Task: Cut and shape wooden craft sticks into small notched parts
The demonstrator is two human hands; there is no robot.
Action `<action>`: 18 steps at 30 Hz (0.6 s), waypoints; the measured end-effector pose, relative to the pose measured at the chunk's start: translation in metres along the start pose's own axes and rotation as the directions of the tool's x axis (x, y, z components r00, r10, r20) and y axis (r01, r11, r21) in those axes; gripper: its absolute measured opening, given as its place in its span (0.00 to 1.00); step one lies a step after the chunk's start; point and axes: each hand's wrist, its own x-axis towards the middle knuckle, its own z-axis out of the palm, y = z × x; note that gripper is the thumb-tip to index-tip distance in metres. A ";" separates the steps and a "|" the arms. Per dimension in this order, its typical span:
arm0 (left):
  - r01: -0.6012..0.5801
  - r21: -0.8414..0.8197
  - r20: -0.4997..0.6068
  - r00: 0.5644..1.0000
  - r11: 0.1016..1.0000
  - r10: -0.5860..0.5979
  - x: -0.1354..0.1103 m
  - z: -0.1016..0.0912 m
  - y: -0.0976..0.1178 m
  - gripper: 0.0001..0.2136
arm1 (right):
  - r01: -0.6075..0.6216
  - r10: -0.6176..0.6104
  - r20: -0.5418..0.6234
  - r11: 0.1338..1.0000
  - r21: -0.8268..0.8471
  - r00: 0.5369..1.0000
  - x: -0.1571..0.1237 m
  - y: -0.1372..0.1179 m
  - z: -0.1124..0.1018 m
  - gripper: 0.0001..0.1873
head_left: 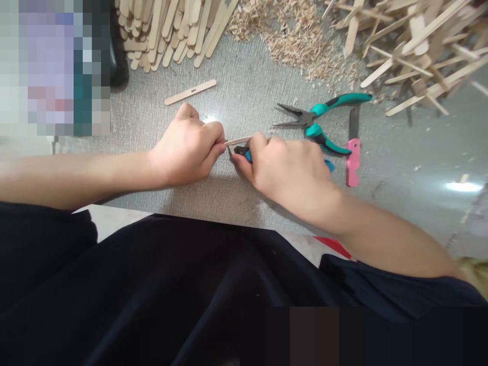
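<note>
My left hand (188, 145) is closed in a pinch on one end of a thin wooden stick (239, 141) held just above the grey floor. My right hand (287, 165) is wrapped round a blue and black cutting tool (244, 152) whose tip meets the stick right beside my left fingers. Most of the tool is hidden under my right hand; a blue end shows at its far side (330, 164). The two hands almost touch at the middle of the view.
Teal-handled needle-nose pliers (318, 119) lie open just beyond my right hand, beside a pink-handled blade (353, 157). A single slotted stick (190, 92) lies on the floor. Stacked sticks (171, 30), wood shavings (293, 35) and a loose heap of sticks (419, 46) line the far side.
</note>
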 end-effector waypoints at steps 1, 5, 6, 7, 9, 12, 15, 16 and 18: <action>-0.010 0.009 -0.004 1.000 1.000 0.010 -0.001 0.001 -0.001 0.08 | -0.010 0.010 -0.006 1.000 0.007 1.000 0.000 -0.001 0.001 0.30; -0.015 0.017 -0.001 1.000 1.000 0.015 -0.003 0.002 -0.001 0.07 | -0.047 0.047 -0.035 0.999 0.004 0.998 -0.001 -0.005 0.006 0.30; -0.012 0.014 -0.004 1.000 1.000 0.013 -0.004 0.002 -0.001 0.07 | -0.043 0.042 -0.054 0.999 -0.007 0.998 -0.001 -0.005 0.007 0.30; -0.013 0.012 -0.006 1.000 1.000 0.013 -0.004 0.002 0.000 0.07 | -0.033 0.032 -0.075 0.999 -0.015 0.997 -0.001 -0.005 0.007 0.30; -0.005 0.017 -0.023 1.000 1.000 0.005 -0.004 0.001 0.001 0.07 | -0.016 0.014 -0.112 1.000 -0.015 0.994 -0.002 -0.005 0.009 0.29; 0.017 0.022 -0.016 1.000 1.000 -0.016 -0.004 0.001 0.000 0.09 | -0.027 0.028 -0.108 1.000 0.016 0.994 -0.001 -0.004 0.011 0.29; 0.039 0.019 0.015 0.999 0.999 -0.040 -0.004 0.001 -0.002 0.09 | -0.060 0.063 -0.074 0.997 0.051 0.995 0.000 -0.004 0.012 0.30; 0.042 0.022 0.014 0.999 0.999 -0.042 -0.004 0.002 -0.004 0.08 | -0.068 0.073 -0.071 0.995 0.067 0.995 0.000 -0.004 0.012 0.30; 0.032 0.033 -0.011 0.999 0.999 -0.032 -0.006 0.003 -0.005 0.07 | -0.082 0.088 -0.060 0.991 0.102 0.994 0.001 -0.007 0.010 0.29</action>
